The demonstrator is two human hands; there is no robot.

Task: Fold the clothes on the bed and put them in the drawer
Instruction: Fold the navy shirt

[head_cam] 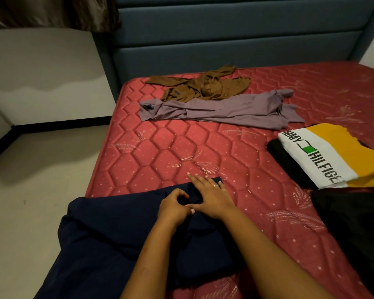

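A dark navy garment [117, 229] lies spread over the near left corner of the red quilted mattress [235, 152], hanging off its left edge. My right hand [212, 196] lies flat on the garment's upper end, fingers straight, a ring on one finger. Just to its left, my left hand [174, 207] pinches a bit of the navy fabric with curled fingers. Further back lie a crumpled brown shirt [201, 86] and a lilac shirt [225, 110], both unfolded. A folded white, yellow and black printed shirt [326, 155] rests at the right.
A dark garment [352, 229] lies at the near right edge of the bed. A blue-grey padded headboard [225, 39] rises behind the mattress. Pale floor [37, 169] and a wall with a dark skirting run along the bed's left side.
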